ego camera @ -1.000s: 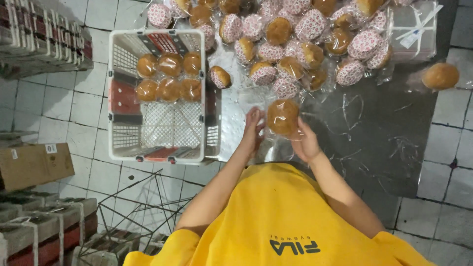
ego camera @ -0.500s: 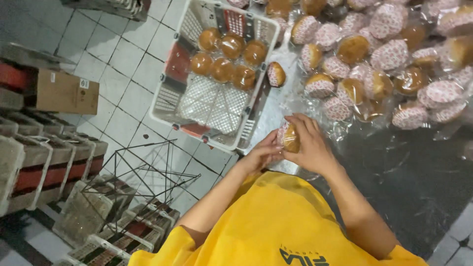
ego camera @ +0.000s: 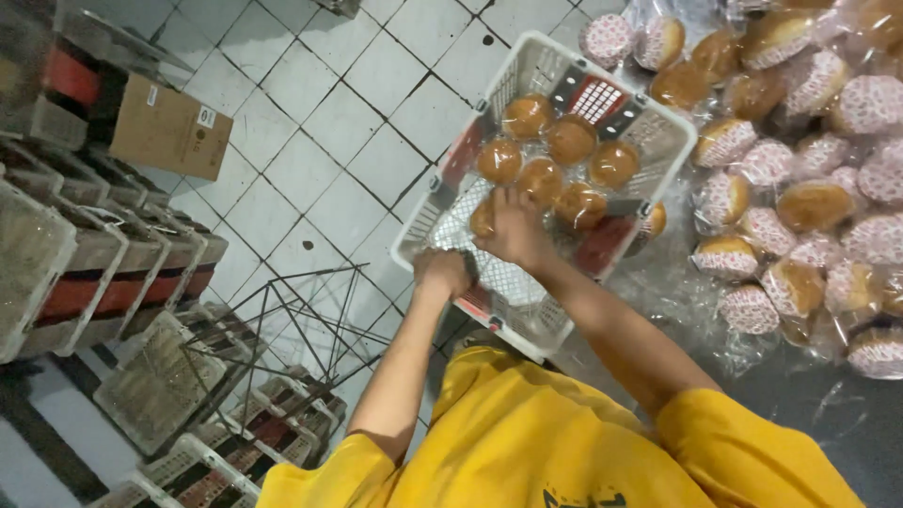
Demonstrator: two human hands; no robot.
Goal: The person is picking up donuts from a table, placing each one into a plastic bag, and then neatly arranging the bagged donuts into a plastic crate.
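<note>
A white plastic crate (ego camera: 679, 139) stands at the edge of a dark table and holds several wrapped golden buns (ego camera: 571, 138) in rows. My right hand (ego camera: 515, 229) reaches into the crate and is closed on one wrapped bun (ego camera: 483, 218), set down beside the rows. My left hand (ego camera: 444, 271) is curled over the crate's near rim. My yellow shirt fills the bottom of the view.
A heap of wrapped buns in clear bags (ego camera: 800, 202) covers the table to the right of the crate. A cardboard box (ego camera: 169, 127) lies on the white tiled floor. Stacked crates (ego camera: 103, 268) and a wire stand (ego camera: 301, 329) are at the left.
My right hand has carried the wrapped bun from in front of me into the crate. My left hand let go of it and took the crate's rim. The view swung left.
</note>
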